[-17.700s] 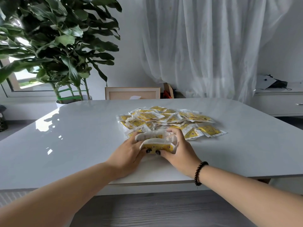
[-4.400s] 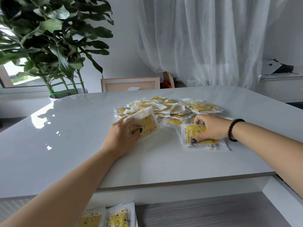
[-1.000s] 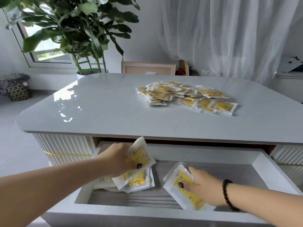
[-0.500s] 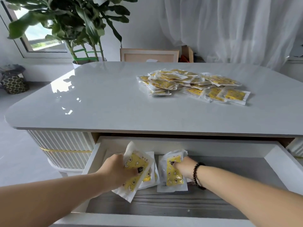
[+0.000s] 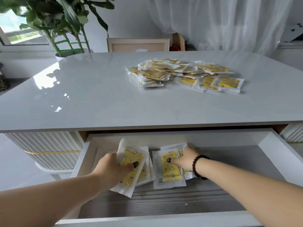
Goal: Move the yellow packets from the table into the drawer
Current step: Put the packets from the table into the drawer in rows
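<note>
Both my hands are down inside the open white drawer [image 5: 277,154] that is pulled out from under the glossy grey table [image 5: 98,95]. My left hand [image 5: 113,169] grips a yellow packet [image 5: 129,167] printed with small stars and moons inside a clear-white wrapper; my thumb, with its dark nail, lies across the face of the packet and my fingers curl behind it, so the packet is tilted, its lower corner near the drawer's wood-grain floor. Beneath it lies a small stack of packets [image 5: 146,174] already in the drawer, toward the left side. My right hand [image 5: 186,159], with a dark bead bracelet [image 5: 198,167] at the wrist, is just beside the left one and holds a second yellow packet [image 5: 168,169], the thumb pressing on its front and the fingers curled round its right edge; this packet looks to lie flat or nearly flat on the drawer floor, with the edge of at least one more packet showing under my palm. The two hands are apart, each with its own packet. On the tabletop, toward the far right, a loose pile of yellow packets [image 5: 183,72] is still spread out, many overlapping. Behind the table stand a leafy potted plant [image 5: 65,22] at the left, a pale wooden frame [image 5: 138,45] in the middle and a sheer white curtain [image 5: 221,22] at the right.
</note>
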The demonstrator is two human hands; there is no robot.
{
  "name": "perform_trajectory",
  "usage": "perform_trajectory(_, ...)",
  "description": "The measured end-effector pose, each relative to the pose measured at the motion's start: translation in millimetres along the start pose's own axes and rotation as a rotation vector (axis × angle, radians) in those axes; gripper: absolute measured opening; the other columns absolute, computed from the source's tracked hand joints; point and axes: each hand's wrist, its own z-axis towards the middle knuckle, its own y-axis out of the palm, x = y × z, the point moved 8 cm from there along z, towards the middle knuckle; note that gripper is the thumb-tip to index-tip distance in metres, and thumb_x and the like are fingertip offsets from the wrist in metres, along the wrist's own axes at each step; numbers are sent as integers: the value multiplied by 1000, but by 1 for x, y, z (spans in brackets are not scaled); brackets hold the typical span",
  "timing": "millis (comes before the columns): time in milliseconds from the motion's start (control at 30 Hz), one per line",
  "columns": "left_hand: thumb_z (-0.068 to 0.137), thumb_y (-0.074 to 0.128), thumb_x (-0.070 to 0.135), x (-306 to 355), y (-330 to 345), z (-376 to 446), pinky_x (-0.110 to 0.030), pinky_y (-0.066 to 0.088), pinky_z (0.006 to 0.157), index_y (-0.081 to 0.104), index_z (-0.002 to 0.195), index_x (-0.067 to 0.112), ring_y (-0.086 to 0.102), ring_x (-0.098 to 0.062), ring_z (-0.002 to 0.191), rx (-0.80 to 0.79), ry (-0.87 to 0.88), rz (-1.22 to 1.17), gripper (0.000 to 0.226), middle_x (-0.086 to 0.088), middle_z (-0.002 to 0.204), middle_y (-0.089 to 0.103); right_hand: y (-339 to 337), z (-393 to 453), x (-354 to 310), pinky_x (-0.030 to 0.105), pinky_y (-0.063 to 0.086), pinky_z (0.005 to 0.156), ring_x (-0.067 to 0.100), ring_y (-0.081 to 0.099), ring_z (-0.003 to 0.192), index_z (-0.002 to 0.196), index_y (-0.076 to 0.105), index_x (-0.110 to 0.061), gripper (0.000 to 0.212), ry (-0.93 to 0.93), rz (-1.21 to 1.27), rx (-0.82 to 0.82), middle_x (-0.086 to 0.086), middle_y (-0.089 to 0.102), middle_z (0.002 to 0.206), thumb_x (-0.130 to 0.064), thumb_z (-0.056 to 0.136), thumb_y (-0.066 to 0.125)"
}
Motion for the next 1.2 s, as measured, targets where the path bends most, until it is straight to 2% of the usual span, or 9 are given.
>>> perform_trajectory(167, 81, 73, 32, -5, -3, 2, -20, 52, 53, 65, 84, 22, 69, -9, 63, 11, -6, -49, 13, 6, 73, 71, -4, -8, -7, 21, 29, 45, 10, 34, 44, 63, 39, -16, 43, -25, -25, 51, -3, 38, 54, -46, 90, 55)
perform_trajectory(233, 81, 73, 31, -6, -4, 2, -21, 52, 54, 65, 87, 21, 69, -10, 65, 11, -7, -71, 14, 6, 74, 71, -7, -11, -3, 21, 35, 49, 10, 47, 59, 88, 50, -11, 47, 26, -36, 46, -2, 50, 74, -55, 79, 64)
perform_trajectory(300, 81, 73, 31, -7, -4, 2, -21, 53, 55, 65, 86, 22, 69, -10, 66, 12, -7, -82, 14, 6, 75, 71, -6, -15, 0, 22, 44, 59, 13, 56, 86, 125, 37, -5, 89, 71, -20, 28, 2, 54, 103, -57, 65, 77)
perform_trajectory(367, 81, 74, 31, -6, -3, 3, -23, 54, 56, 63, 83, 24, 69, -11, 67, 9, 0, -92, 13, 6, 75, 71, -3, -16, -1, 22, 46, 61, 16, 57, 95, 137, 26, -5, 105, 63, -37, 22, 4, 52, 113, -53, 61, 82)
perform_trajectory(600, 81, 74, 31, -4, -1, 1, -21, 52, 55, 60, 78, 28, 68, -9, 66, 9, 13, -76, 14, 8, 74, 70, 7, -7, -9, 29, 59, 75, 14, 65, 82, 99, 61, -8, 51, -11, -48, 4, 3, 69, 99, -42, 66, 82)
perform_trajectory(800, 81, 72, 33, -7, 5, 2, -20, 51, 55, 65, 94, 19, 69, -10, 70, -29, -9, -22, 20, 6, 80, 71, -20, -29, -30, 31, 50, 88, 23, 43, 112, 130, 30, -11, 86, -141, -332, 299, 11, 34, 127, -46, 68, 78)
perform_trajectory(1000, 82, 72, 32, -6, 6, 4, -21, 52, 56, 65, 93, 19, 69, -11, 69, -27, -2, -11, 18, 5, 80, 71, 12, -27, -26, 35, 47, 96, 25, 43, 114, 132, 34, -10, 94, -64, -319, 47, 9, 30, 129, -64, 65, 71)
perform_trajectory(1133, 82, 72, 31, -4, 6, 4, -21, 52, 56, 65, 90, 19, 69, -12, 69, -25, 1, -16, 16, 4, 79, 71, 12, -19, -26, 34, 51, 92, 26, 49, 111, 126, 43, -8, 81, -13, -295, 17, 10, 30, 132, -55, 68, 75)
perform_trajectory(1200, 82, 72, 30, -3, 6, 3, -20, 51, 54, 64, 87, 21, 69, -11, 68, -22, 8, -17, 13, 5, 78, 71, 8, -15, -22, 26, 52, 76, 21, 54, 100, 101, 52, -10, 55, 21, -232, -17, 6, 45, 114, -50, 71, 76)
